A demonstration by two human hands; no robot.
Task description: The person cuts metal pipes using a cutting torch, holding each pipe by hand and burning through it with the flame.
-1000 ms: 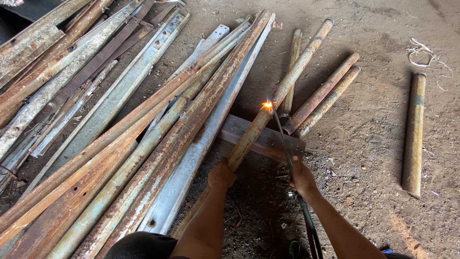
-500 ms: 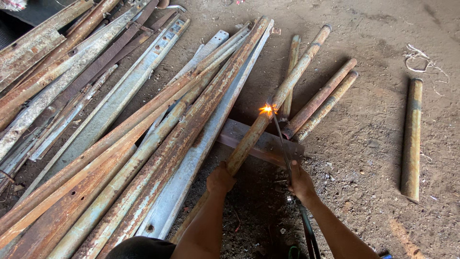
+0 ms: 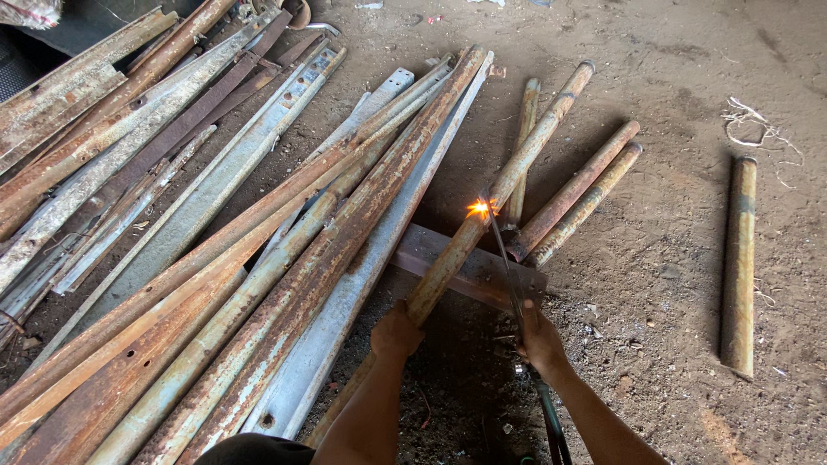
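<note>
On dirt floor, left hand (image 3: 397, 331) grip closed on rusty pipe (image 3: 482, 211)

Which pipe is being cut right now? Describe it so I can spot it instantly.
Start at the big fan of rusty steel channels covering the left of the dirt floor. Just right of it, one long rusty round pipe lies across a flat steel bar. It alone carries the orange spark, with the left hand gripping its near end.
</note>
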